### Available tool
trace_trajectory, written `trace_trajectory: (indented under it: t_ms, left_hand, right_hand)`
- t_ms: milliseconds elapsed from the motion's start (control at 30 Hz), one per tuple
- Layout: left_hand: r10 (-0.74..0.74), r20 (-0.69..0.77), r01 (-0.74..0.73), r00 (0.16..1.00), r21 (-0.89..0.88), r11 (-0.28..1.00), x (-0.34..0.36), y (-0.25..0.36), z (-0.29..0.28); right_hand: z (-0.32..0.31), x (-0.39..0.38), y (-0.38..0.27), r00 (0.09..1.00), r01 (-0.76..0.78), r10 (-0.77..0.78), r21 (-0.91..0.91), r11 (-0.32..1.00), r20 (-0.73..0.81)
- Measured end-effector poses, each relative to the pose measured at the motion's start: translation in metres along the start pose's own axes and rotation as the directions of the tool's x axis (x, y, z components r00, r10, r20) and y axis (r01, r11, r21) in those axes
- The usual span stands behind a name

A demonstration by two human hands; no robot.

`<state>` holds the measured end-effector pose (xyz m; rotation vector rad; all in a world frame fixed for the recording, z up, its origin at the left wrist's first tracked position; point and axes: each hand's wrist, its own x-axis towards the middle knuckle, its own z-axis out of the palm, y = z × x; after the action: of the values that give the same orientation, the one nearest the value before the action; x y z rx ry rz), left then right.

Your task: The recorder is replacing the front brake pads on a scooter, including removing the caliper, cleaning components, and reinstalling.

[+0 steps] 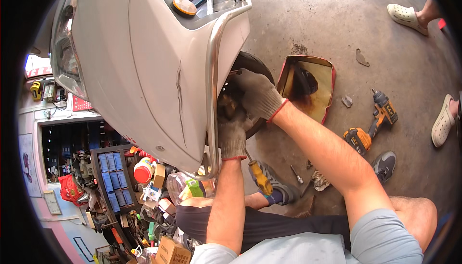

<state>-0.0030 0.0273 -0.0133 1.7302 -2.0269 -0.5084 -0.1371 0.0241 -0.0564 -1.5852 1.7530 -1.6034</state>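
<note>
Both my hands wear grey knit gloves with red cuffs and reach into the wheel area under the white front body [159, 62] of a vehicle. My right hand [260, 93] is bent over the wheel hub beside the black tyre [255, 64], its fingers curled round a part I cannot make out. Below it, my left hand [232, 139] is at the lower side of the hub, near brassy metal parts [228, 104]; its fingertips are hidden. A screwdriver with a yellow handle [261, 177] slants down beside the left hand, its shaft running up to the glove; what supports it is unclear.
A chrome guard bar [212, 71] edges the body. On the concrete floor lie an oil-stained tray [330, 91], a cordless impact driver [373, 122], a socket bit [296, 174] and a metal plate [362, 57]. Shelves and boxes [171, 252] crowd the left. Another person's clogs [406, 18] are at right.
</note>
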Motion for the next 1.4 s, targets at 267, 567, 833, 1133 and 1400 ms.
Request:
trace_trajectory:
  t_ms: [267, 567, 833, 1133, 1400]
  left_hand:
    - [0.223, 0.007, -0.218, 0.975, -0.188, 0.958, 0.006, -0.014, 0.007]
    - [0.267, -0.045, -0.269, 0.963, -0.050, 0.962, 0.003, -0.015, 0.005]
    - [0.151, -0.050, -0.136, 0.987, 0.225, 0.965, -0.001, -0.005, 0.005]
    - [0.038, -0.032, -0.035, 0.999, 0.106, 0.994, 0.006, -0.019, 0.010]
    - [0.183, -0.070, -0.176, 0.981, 0.089, 0.980, 0.003, -0.015, 0.012]
  right_hand:
    - [0.004, 0.012, -0.003, 0.995, 0.081, -0.073, -0.130, 0.988, 0.062]
    - [0.000, 0.026, -0.005, 0.979, -0.011, 0.025, -0.071, 0.997, 0.202]
    - [0.006, 0.036, 0.009, 0.884, -0.180, 0.076, 0.186, 0.966, 0.462]
    - [-0.008, 0.025, 0.002, 0.892, -0.343, 0.205, 0.308, 0.887, 0.403]
    - [-0.021, 0.022, -0.004, 0.839, -0.487, 0.361, 0.266, 0.832, 0.408]
